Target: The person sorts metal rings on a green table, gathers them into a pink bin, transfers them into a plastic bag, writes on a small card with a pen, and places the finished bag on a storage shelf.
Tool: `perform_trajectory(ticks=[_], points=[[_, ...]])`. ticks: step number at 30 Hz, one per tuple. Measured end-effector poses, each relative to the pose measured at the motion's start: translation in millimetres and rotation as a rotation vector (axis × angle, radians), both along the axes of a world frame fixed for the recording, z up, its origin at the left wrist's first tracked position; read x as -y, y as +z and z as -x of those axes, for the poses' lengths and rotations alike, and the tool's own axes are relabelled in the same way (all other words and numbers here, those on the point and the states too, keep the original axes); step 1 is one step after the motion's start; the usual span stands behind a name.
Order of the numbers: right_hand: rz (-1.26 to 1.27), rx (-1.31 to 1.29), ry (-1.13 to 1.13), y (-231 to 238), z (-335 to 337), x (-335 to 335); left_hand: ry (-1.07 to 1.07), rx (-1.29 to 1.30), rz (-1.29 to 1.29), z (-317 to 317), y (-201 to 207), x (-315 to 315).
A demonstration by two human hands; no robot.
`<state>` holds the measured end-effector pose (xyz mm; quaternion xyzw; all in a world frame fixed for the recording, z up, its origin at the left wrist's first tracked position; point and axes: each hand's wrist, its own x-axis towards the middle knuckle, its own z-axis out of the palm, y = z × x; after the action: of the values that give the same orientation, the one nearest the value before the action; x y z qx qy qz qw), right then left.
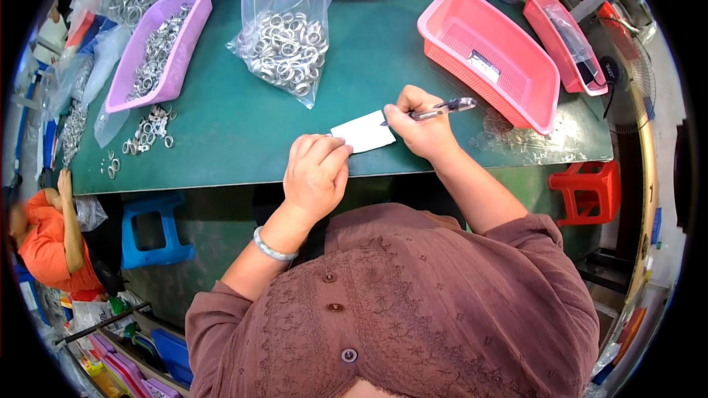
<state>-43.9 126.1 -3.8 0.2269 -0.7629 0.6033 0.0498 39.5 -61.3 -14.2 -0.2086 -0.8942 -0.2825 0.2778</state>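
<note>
A small white slip of paper (364,133) lies on the green table near its front edge. My left hand (317,175) rests at the slip's left end, its fingers curled and pressing the paper to the table. In my right hand (422,125) is a pen (447,107), gripped between thumb and fingers, its tip at the slip's right edge. Beyond the paper stands a clear plastic bag (286,48) filled with silver metal rings. Any writing on the slip is too small to make out.
A pink basket (535,96) with a small label inside stands at the right. Purple baskets of rings (193,26) sit left and at the back. Loose rings (153,131) lie on the table's left. A person in orange (55,243) sits beyond a blue stool (156,232).
</note>
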Motion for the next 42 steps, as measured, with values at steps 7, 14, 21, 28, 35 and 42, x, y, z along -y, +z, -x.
perform_trajectory(ticks=[7, 14, 21, 28, 35, 42], points=[[0.158, 0.179, -0.103, 18.0, -2.3, -11.0, -0.023, -0.001, 0.002, 2.7, 1.3, -1.0], [-0.334, -0.410, -0.152, 80.6, -0.4, -67.1, 0.012, -0.004, 0.007, 2.3, 2.7, 1.3], [-1.235, -0.301, -0.626, 93.3, 48.8, -169.5, 0.044, -0.028, -0.042, 8.4, 24.4, -1.4], [-1.278, -0.265, -0.404, 99.2, 56.0, -157.7, 0.028, -0.131, -0.108, 22.5, 73.2, 10.7], [-0.147, 0.499, 0.426, 128.0, 42.9, -56.7, -0.118, -0.348, -0.082, 48.8, 121.6, -10.0], [-0.065, 0.502, 0.539, 146.3, 76.6, -30.3, -0.125, -0.468, -0.033, 81.6, 131.7, 0.6]])
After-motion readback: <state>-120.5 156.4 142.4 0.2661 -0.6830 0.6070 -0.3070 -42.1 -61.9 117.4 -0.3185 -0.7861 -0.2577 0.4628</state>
